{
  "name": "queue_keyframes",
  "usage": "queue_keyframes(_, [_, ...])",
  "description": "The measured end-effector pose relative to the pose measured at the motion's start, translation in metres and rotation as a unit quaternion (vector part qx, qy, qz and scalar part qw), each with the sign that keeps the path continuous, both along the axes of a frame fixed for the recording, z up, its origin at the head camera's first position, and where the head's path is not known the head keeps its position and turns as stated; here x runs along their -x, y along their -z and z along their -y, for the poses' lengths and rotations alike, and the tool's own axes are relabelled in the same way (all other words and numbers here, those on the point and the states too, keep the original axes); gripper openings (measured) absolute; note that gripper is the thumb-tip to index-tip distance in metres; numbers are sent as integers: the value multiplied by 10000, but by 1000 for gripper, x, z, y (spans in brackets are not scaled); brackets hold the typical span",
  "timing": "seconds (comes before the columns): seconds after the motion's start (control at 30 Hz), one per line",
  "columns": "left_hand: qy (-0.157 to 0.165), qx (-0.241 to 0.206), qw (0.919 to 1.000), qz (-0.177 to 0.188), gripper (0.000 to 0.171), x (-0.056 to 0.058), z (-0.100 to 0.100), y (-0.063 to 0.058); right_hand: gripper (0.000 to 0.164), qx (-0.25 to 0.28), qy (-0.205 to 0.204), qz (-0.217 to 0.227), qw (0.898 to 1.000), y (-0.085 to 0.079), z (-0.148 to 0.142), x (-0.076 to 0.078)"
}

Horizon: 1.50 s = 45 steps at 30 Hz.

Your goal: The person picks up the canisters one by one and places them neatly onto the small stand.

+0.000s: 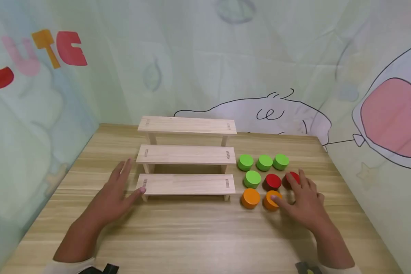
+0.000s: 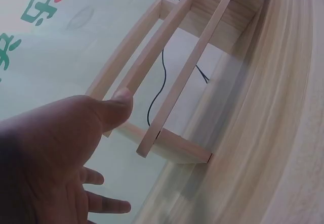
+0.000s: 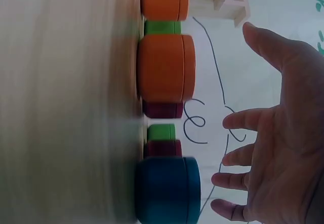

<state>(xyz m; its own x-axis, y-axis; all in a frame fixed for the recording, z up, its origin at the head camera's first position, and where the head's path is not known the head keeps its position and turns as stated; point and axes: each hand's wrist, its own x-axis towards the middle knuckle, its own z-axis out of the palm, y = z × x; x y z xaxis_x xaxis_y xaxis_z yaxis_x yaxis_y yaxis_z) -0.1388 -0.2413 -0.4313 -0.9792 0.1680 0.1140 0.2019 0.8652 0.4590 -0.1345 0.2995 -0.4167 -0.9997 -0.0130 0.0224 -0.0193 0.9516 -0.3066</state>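
A three-step light wooden stand (image 1: 186, 154) stands on the table. Beside its left end my left hand (image 1: 111, 199) is spread, the thumb overlapping the end of the lowest step in the head view. Several small round tins stand right of the stand: green tins (image 1: 252, 179) behind, red tins (image 1: 272, 182) in the middle row, orange tins (image 1: 250, 198) in front. My right hand (image 1: 306, 203) hovers over the right-hand tins with fingers extended, holding nothing. In the right wrist view a blue tin (image 3: 167, 190) also shows; the hand hides it in the head view.
The wood-grain table (image 1: 205, 236) reaches back to a printed cloth backdrop (image 1: 198, 68) with cartoon drawings, which also closes in both sides. Bare tabletop runs along the front of the stand and tins.
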Motion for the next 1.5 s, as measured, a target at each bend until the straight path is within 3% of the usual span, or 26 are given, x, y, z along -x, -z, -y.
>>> queue_keyframes(0.5, [806,-903,9902,-701,84,22,0,2,97,-87,-7,-296,9995,-3,-14,11])
queue_keyframes(0.87, [809,-1226,9885,-345,80,25,3,13,100,10,60,-36,10000,-4,-24,36])
queue_keyframes(1.03, [808,-1378,9871,-113,81,25,3,17,92,227,-178,109,9995,-10,-38,51])
queue_keyframes(1.3, [831,-1844,9792,136,85,21,-4,15,75,685,-933,308,9928,-17,-62,87])
queue_keyframes(1.5, [839,-1986,9761,276,84,23,-5,15,73,788,-931,655,9904,-11,-71,109])
